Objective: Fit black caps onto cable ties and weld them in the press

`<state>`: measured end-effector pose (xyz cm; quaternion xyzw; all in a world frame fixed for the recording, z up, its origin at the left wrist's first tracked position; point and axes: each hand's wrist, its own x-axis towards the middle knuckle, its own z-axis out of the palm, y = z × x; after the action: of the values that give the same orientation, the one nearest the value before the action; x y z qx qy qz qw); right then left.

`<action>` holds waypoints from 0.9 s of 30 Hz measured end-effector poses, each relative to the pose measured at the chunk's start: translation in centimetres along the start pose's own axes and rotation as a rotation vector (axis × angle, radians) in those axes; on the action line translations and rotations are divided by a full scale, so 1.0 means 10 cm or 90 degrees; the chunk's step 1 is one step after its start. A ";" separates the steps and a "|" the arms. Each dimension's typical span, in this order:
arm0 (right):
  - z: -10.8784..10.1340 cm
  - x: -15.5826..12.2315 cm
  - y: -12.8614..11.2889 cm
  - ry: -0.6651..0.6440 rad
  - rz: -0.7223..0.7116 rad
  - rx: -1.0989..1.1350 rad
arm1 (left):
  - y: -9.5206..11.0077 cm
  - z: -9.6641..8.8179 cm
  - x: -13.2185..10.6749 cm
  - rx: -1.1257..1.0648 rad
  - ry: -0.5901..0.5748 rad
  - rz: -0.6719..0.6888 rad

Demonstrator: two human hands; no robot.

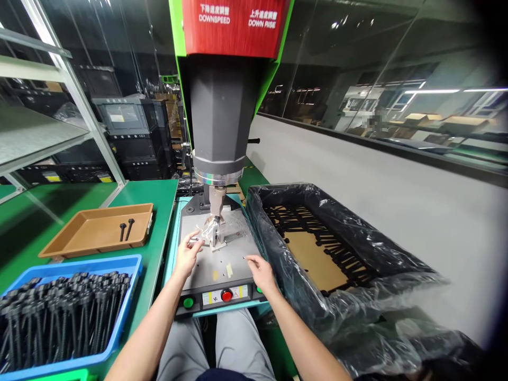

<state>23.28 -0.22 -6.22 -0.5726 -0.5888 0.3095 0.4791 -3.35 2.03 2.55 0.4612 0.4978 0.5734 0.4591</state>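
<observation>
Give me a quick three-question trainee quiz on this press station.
1. True or false: the brown tray holds two black pins.
2. Which hand is at the fixture under the press head: A left hand, B right hand?
3. Fill in: the button between the two green buttons is ____.
Key: 1 true. 2 A; the right hand rests on the plate. 3 red.
</observation>
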 end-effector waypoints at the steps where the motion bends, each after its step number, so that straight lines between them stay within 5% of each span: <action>1: -0.06 -0.07 0.04 0.031 -0.001 -0.016 | -0.04 -0.08 -0.09 0.018 0.027 0.013; 5: -0.27 -0.37 0.29 0.166 -0.031 -0.159 | -0.38 -0.45 -0.56 0.159 0.191 0.053; 7: -0.30 -0.49 0.44 0.158 -0.007 -0.206 | -0.62 -0.62 -0.81 0.269 0.232 0.042; 13: -0.26 -0.65 0.70 0.067 0.074 -0.197 | -1.11 -0.88 -1.20 0.427 0.129 -0.095; 27: -0.25 -0.73 0.86 0.058 0.055 -0.195 | -1.09 -0.87 -1.21 0.526 0.083 -0.087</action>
<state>27.99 -6.49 -14.73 -0.6774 -0.5816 0.2103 0.3982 -9.29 -10.30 -9.86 0.5348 0.7434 0.3221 0.2402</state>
